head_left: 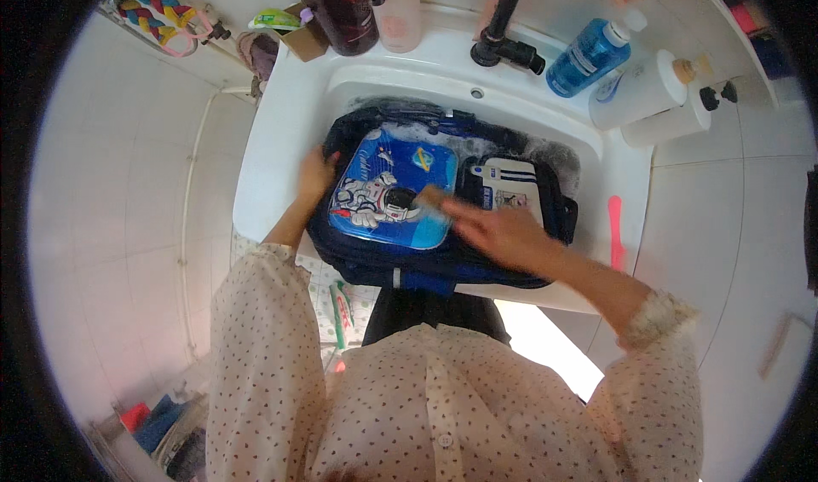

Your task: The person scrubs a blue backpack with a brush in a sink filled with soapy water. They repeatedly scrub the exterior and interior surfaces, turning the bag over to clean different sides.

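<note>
A dark navy backpack (375, 256) lies in the white sink (277, 154), wet and with suds along its far side. Its front carries a shiny blue panel (430, 171) with an astronaut picture, and to the right of that a smaller white-and-navy pouch (515, 184). My left hand (317, 177) grips the backpack's left edge, its fingertips partly hidden. In my right hand (507, 236) is a small scrubbing brush (433, 199), smeared by motion, held against the right part of the astronaut panel.
A black faucet (498, 34) arches over the sink's back rim. Behind stand a dark red bottle (341, 13) and a pinkish cup (400, 17). A blue bottle (588, 56) and white pump bottles (643, 90) crowd the right corner. A pink strip-shaped object (616, 230) lies on the right rim.
</note>
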A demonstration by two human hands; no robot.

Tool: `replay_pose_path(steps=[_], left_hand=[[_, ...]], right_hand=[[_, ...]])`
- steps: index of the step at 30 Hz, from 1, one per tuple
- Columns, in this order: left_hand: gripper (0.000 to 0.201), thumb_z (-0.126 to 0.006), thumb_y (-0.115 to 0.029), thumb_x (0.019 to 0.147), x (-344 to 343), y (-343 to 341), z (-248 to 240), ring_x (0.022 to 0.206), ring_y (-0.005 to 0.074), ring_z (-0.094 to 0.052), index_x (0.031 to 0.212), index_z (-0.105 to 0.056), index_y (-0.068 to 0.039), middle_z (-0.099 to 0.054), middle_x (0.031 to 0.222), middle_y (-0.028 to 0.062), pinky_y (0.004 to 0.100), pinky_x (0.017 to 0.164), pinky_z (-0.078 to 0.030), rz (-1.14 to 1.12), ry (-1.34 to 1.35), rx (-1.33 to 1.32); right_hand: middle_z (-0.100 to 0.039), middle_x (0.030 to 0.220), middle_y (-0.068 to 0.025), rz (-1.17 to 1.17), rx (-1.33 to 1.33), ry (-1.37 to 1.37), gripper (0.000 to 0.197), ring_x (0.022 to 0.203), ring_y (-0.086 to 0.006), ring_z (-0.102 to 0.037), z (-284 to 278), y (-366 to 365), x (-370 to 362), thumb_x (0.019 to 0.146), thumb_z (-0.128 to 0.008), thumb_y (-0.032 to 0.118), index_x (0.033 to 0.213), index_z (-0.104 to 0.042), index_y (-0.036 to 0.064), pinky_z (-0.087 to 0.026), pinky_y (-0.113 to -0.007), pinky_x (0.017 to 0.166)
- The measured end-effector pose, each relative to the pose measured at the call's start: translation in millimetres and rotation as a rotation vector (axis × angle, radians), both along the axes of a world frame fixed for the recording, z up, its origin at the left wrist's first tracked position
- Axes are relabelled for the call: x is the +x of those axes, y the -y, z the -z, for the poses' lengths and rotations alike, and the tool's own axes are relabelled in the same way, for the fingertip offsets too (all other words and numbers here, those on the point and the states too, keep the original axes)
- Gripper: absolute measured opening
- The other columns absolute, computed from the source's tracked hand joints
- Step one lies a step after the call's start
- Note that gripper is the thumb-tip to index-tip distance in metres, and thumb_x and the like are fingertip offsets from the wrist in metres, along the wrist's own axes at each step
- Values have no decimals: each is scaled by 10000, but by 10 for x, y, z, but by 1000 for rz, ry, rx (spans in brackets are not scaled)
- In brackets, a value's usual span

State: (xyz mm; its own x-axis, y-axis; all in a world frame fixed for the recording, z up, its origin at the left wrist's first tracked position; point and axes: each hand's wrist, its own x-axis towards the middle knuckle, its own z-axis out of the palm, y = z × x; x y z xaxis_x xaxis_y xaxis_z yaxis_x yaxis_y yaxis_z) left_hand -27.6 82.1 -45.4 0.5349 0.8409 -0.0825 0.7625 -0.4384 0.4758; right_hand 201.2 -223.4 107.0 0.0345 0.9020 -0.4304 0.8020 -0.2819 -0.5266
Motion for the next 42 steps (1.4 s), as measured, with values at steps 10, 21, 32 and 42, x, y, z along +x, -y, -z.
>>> replay_pose_path(steps=[10, 21, 32, 42], left_hand=[[417, -618, -364, 901, -140, -17, 105, 984, 447, -595, 1073, -571, 13, -628, 1027, 273, 495, 824, -466, 14, -6, -124], [427, -450, -256, 968, -320, 1404, -1027, 1254, 358, -469, 1309, -507, -5, -524, 1330, 209, 498, 1092, -268, 125, 170, 154], [383, -316, -147, 1029, -248, 1572, -766, 1120, 275, -569, 1369, -369, 23, -627, 1197, 174, 360, 1013, -381, -270, 759, 57], [335, -308, -117, 1025, -198, 1580, -743, 1116, 297, -553, 1323, -314, 37, -491, 1277, 206, 378, 1007, -382, -344, 928, 12]], right_hand=[[-656, 749, -139, -81, 155, 190, 426, 583, -289, -641, 530, -192, 242, 988, -430, 460, 1402, -451, 360, -523, -430, 561], [-663, 763, -120, 181, 241, 247, 380, 684, -292, -649, 1047, -601, 545, 984, -452, 409, 1361, -498, 402, -530, -418, 644], [-688, 806, -155, -42, 253, 147, 376, 689, -321, -676, 116, -853, -606, 950, -524, 368, 1324, -556, 345, -543, -429, 647], [-681, 770, -160, -14, 284, 174, 385, 624, -295, -668, 485, -957, -425, 951, -513, 391, 1323, -558, 300, -535, -412, 583]])
